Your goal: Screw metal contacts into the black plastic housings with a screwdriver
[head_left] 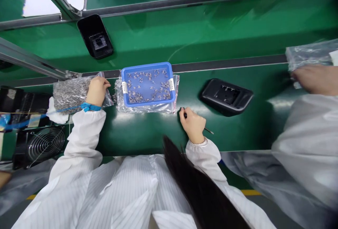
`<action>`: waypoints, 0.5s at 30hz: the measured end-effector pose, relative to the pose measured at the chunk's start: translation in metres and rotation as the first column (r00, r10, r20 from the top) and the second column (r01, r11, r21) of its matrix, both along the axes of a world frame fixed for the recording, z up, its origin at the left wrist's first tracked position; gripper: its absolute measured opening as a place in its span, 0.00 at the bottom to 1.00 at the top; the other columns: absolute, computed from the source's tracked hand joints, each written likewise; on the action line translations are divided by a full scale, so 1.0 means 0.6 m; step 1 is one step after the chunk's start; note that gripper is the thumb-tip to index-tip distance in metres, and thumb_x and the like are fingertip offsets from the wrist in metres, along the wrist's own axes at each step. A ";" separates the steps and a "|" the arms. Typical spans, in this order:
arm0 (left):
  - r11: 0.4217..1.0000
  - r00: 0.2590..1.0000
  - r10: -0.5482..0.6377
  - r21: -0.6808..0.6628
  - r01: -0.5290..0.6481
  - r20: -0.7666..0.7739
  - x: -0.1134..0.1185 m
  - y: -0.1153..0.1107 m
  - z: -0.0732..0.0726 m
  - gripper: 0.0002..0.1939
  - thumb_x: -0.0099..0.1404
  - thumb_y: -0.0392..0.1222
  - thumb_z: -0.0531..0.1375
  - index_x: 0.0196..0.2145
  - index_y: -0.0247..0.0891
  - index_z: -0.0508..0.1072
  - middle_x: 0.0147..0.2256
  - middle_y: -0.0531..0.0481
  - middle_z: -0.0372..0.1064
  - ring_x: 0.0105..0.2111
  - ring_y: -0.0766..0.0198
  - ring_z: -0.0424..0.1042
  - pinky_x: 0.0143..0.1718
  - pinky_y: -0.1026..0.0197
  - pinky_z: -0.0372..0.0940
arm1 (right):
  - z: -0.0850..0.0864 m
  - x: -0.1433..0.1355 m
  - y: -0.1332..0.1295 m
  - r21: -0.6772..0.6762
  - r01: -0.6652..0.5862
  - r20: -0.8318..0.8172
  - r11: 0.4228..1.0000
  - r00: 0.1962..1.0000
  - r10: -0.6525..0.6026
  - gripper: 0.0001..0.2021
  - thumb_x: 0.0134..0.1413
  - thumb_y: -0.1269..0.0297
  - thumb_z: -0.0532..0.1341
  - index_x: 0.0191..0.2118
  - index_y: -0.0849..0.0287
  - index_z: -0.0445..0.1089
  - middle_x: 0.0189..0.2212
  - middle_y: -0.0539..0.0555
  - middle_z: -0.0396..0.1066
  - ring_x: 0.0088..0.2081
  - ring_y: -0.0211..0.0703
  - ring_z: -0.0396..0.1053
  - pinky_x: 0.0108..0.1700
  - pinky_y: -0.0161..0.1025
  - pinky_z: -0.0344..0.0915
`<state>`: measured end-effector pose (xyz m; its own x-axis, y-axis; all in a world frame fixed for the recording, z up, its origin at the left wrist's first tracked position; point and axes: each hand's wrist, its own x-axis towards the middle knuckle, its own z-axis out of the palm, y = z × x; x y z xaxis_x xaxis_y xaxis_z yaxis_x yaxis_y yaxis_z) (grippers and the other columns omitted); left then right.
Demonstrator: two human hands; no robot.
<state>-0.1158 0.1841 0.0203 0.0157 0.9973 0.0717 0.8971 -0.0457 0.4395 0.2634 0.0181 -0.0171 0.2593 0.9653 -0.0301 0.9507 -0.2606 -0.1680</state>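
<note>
My left hand (97, 90), with a blue band at the wrist, rests at the right edge of a clear bag (70, 93) full of small metal parts. Its fingers are pressed together, and what they pinch is too small to name. My right hand (192, 123) is wrapped round a thin screwdriver (209, 131), whose black handle shows by the thumb and whose shaft points right. Between the hands, a blue tray (148, 104) with small metal springs lies on plastic bags (166, 108). Right of my right hand lies a black plastic housing (227, 96).
A black shell (95, 36) leans at the back left. A fan (46, 144) and cables are at the far left, near a metal post (34, 60). A co-worker's hand (317, 78) touches a clear bag (308, 55) at the right.
</note>
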 end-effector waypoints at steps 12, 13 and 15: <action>0.983 0.641 -0.118 0.180 -0.033 0.758 0.118 -0.019 0.029 0.15 0.52 0.50 0.72 0.33 0.38 0.77 0.32 0.51 0.75 0.33 0.64 0.76 0.40 0.61 0.71 | 0.001 0.000 0.002 -0.009 0.006 -0.050 1.000 0.999 -0.007 0.19 0.65 0.55 0.51 0.31 0.61 0.72 0.24 0.53 0.70 0.21 0.31 0.49 0.30 0.37 0.35; 0.987 0.617 -0.098 0.157 -0.041 0.781 0.119 -0.020 0.026 0.17 0.52 0.52 0.72 0.33 0.38 0.77 0.32 0.51 0.75 0.32 0.65 0.76 0.40 0.61 0.72 | 0.002 0.000 0.002 -0.008 0.005 -0.060 1.000 0.998 -0.006 0.19 0.65 0.56 0.51 0.30 0.61 0.72 0.24 0.54 0.71 0.20 0.31 0.50 0.29 0.37 0.35; 0.991 0.569 -0.071 0.123 -0.052 0.819 0.123 -0.027 0.026 0.19 0.52 0.54 0.72 0.36 0.39 0.77 0.32 0.51 0.75 0.31 0.66 0.76 0.39 0.61 0.72 | 0.009 -0.001 0.000 -0.006 -0.006 -0.085 1.000 0.996 0.005 0.18 0.65 0.56 0.52 0.29 0.61 0.71 0.25 0.54 0.71 0.21 0.32 0.54 0.29 0.37 0.37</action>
<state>-0.0417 0.1682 0.0357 -0.1021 0.9791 0.1756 0.1527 -0.1590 0.9754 0.2626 0.0183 -0.0120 0.2505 0.9664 -0.0580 0.9345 -0.2570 -0.2464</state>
